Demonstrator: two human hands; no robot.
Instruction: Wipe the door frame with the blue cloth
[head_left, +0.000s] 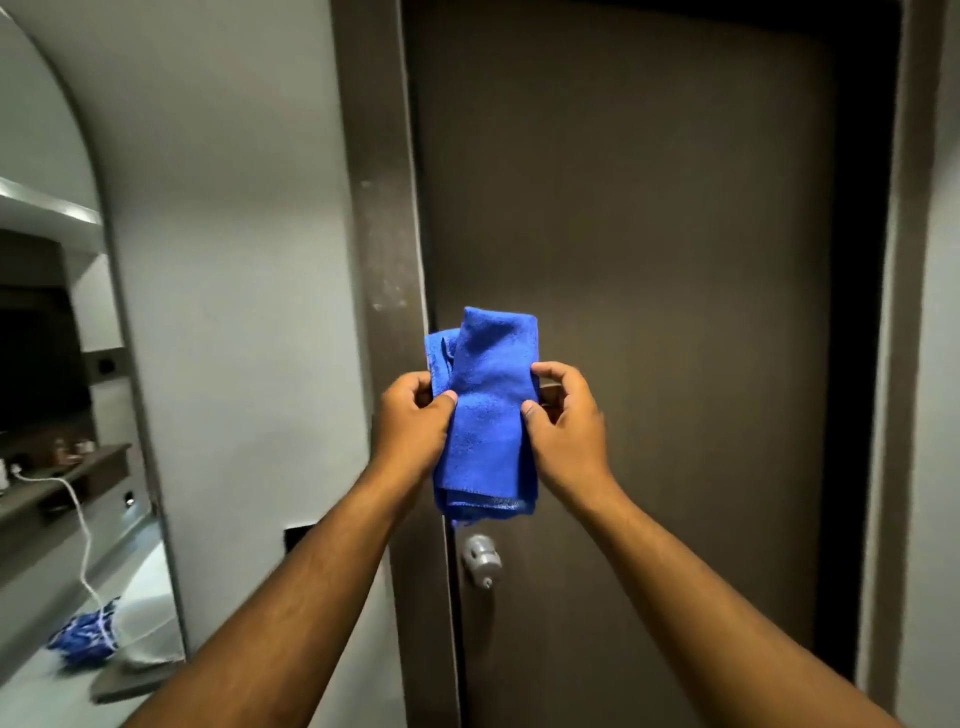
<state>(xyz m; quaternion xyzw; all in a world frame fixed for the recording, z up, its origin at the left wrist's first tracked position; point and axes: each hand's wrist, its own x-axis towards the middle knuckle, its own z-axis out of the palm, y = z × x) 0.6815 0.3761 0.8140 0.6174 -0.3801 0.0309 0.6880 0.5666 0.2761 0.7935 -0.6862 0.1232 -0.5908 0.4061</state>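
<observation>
Left hand (415, 421) and right hand (563, 421) each pinch a side edge of the folded blue cloth (485, 415), held clear before the door frame (384, 234).

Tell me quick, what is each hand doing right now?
Left hand: closed, gripping the left edge of the folded blue cloth.
Right hand: closed, pinching the cloth's right edge.

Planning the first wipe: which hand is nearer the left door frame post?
Left. The left hand sits just in front of the left door frame post; the right hand is over the door panel.
</observation>
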